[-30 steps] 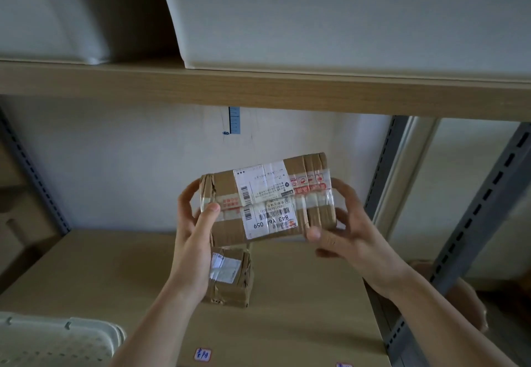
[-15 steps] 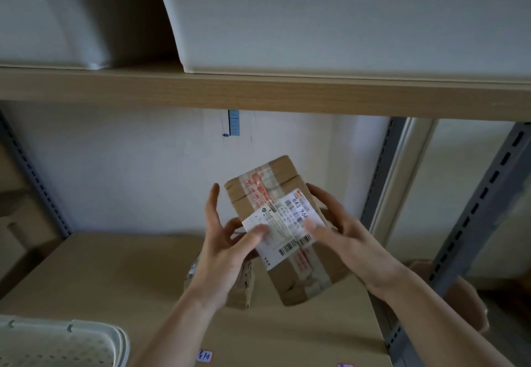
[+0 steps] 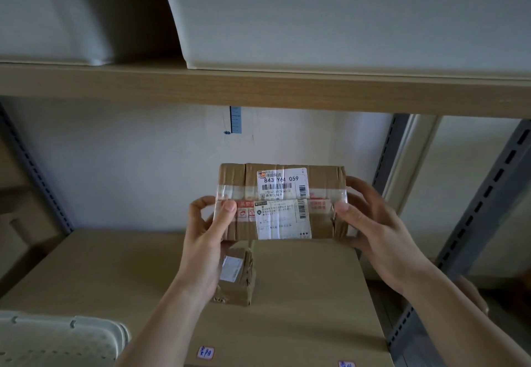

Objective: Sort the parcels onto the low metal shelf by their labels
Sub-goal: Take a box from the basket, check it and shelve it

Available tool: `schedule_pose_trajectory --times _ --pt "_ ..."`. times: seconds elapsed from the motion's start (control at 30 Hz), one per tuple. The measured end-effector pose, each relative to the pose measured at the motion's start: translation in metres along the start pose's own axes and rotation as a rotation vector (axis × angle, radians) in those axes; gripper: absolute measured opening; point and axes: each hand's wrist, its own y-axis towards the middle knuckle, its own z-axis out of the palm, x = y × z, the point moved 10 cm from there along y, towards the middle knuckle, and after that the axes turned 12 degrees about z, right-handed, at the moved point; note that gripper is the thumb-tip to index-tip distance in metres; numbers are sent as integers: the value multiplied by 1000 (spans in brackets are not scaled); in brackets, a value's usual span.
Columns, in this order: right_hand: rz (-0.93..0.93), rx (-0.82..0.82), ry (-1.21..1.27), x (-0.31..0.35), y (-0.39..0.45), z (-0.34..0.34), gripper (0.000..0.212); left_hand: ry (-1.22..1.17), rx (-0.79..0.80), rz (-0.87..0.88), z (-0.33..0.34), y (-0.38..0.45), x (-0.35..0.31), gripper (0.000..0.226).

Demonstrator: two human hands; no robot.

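Left hand [image 3: 208,231] and right hand [image 3: 373,223] gripping taped cardboard parcel [image 3: 283,201] by its ends, above wooden shelf board [image 3: 301,294], small parcel [image 3: 235,277] sitting below it

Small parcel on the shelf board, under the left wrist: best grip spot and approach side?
Likely from above, pinching the two long side faces of the small parcel. It lies flat on the shelf board with its label up, and is narrow enough for one hand. The left hand and right hand are both busy holding the large parcel, so one must come free first.
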Motion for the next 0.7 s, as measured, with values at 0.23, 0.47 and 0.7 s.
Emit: schedule_pose_trajectory --times 0.23,0.47,0.7 --pt "-85 32 36 11 -4 1 59 49 132 94 6 2 -13 46" --pt "-137 -16 27 18 -2 1 44 68 120 151 5 2 -19 38" --pt "-159 -30 23 19 -2 2 41 93 190 215 10 3 -23 57"
